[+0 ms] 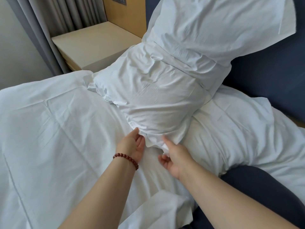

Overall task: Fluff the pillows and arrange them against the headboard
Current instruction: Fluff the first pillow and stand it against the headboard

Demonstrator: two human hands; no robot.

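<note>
A white pillow lies on the bed with its near corner toward me. A second white pillow leans behind it against the dark blue headboard. A third pillow lies flat to the right, partly under the first. My left hand, with a red bead bracelet on the wrist, has its palm open and its fingers touch the left side of the near corner. My right hand pinches the bunched fabric of that corner between thumb and fingers.
A white duvet covers the bed on the left. A beige nightstand stands at the back left, beside grey curtains and a wooden wall panel. A dark blue padded edge runs along the lower right.
</note>
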